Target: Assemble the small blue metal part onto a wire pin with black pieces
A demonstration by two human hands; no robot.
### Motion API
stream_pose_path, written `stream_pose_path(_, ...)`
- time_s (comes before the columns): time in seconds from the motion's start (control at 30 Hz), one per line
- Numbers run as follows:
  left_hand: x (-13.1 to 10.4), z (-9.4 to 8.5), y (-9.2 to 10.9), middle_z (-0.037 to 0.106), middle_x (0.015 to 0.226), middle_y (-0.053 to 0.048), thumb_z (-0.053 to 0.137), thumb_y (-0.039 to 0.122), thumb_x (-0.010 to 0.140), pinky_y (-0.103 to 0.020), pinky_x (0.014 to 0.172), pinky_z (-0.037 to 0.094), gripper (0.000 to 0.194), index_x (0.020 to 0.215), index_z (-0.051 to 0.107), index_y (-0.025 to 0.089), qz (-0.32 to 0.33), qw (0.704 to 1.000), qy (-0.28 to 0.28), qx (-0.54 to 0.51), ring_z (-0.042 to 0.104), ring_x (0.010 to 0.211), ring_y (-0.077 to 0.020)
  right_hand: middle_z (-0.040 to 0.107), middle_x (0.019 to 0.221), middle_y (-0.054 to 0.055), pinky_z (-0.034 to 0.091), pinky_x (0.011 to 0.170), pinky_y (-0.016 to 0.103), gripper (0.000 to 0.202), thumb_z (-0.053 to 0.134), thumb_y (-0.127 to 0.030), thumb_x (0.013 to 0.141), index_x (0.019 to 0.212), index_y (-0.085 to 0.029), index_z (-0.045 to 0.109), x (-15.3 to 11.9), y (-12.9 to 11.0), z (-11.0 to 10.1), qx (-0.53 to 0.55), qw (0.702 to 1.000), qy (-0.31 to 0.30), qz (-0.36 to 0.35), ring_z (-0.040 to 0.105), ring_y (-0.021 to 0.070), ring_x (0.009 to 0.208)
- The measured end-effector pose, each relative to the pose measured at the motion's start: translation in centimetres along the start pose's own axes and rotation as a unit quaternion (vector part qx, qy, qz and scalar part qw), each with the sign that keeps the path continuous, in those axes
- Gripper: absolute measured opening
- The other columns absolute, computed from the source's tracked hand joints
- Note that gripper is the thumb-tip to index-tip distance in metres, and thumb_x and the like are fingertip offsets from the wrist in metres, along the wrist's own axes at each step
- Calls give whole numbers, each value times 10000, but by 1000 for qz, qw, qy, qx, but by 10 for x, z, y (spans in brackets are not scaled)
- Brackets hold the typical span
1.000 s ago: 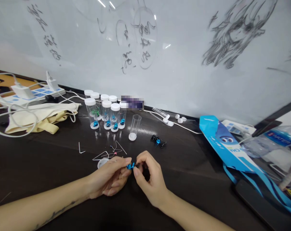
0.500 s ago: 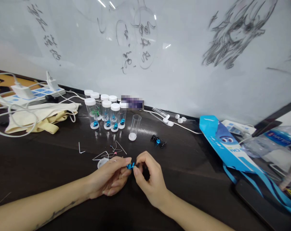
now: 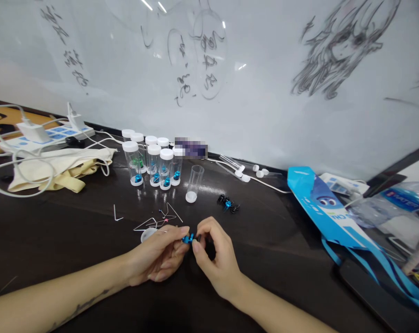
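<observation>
Between the thumb and fingers of my left hand (image 3: 161, 256) is a small, shiny blue metal part (image 3: 187, 239). My right hand (image 3: 218, 259) pinches a small black piece (image 3: 199, 237) up against its right end; the fingertips cover most of it, so its exact kind is hidden. Both hands hover low over the dark table. Just beyond the left hand lie bent metal wires or keys (image 3: 150, 223) and a white round cap or dish (image 3: 147, 235), partly covered. Past the right hand sits a little pile of black pieces with one blue part (image 3: 227, 204).
An uncapped clear tube (image 3: 195, 180) stands upright in the middle. Left of it are several white-capped tubes (image 3: 166, 162) with blue or green parts inside. An L-shaped hex key (image 3: 117, 214), a cloth bag (image 3: 32, 171), a power strip (image 3: 57, 134) and a blue package (image 3: 320, 208) lie around.
Hardly anything differs. The fingers shift very slightly at the blue part, and a bit more of the black piece shows at the right fingertips.
</observation>
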State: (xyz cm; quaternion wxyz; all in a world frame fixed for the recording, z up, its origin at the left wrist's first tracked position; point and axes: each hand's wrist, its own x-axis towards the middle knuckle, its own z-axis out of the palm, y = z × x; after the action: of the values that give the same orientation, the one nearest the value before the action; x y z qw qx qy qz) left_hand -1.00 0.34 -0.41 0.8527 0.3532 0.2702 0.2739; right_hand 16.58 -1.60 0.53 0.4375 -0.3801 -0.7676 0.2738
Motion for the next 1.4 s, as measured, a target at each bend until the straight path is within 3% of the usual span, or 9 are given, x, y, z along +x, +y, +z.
stream_pose_path(0.13,0,-1,-1,401,343,68,491,507,899,-142,217,184,468,569,507,176,-3,1000,-2,1,309,221,-55,494,829,13,369,652,288,35,499,-206,885,860,-203,476,0,1,0,10,1000,1,-11,467,152,699)
stream_pose_path(0.37,-1,0,-1,399,356,62,486,504,905,-141,221,177,490,544,482,173,1,999,-17,33,338,233,-59,435,622,-31,313,643,300,336,367,-258,992,663,-200,402,1,2,-1,-35,999,-38,11,411,137,605)
stream_pose_path(0.6,-1,2,1,394,338,70,501,503,894,-135,216,188,467,558,490,180,-1,1000,-5,-6,298,222,-52,488,846,22,380,674,296,27,495,-209,899,877,-196,503,1,-2,-1,-6,1000,2,-8,477,162,736)
stream_pose_path(0.77,-1,3,2,401,342,67,494,502,898,-141,217,173,464,568,509,176,1,1000,-2,4,305,220,-55,488,825,16,380,686,303,140,406,-277,955,888,-199,502,0,-3,-2,18,1000,-3,-1,483,166,739)
stream_pose_path(0.97,-1,0,-1,401,352,65,485,509,905,-152,229,168,482,558,491,176,14,999,-20,30,327,229,-58,453,675,-23,327,693,319,326,381,-322,996,695,-202,423,1,0,-2,-23,999,-37,21,445,149,653)
stream_pose_path(1.4,-1,2,1,388,334,69,517,539,871,-150,224,151,495,535,477,178,1,1000,-8,12,304,215,-51,459,838,23,375,653,309,43,503,-214,875,854,-203,467,-1,-1,0,-1,999,2,-34,451,173,737)
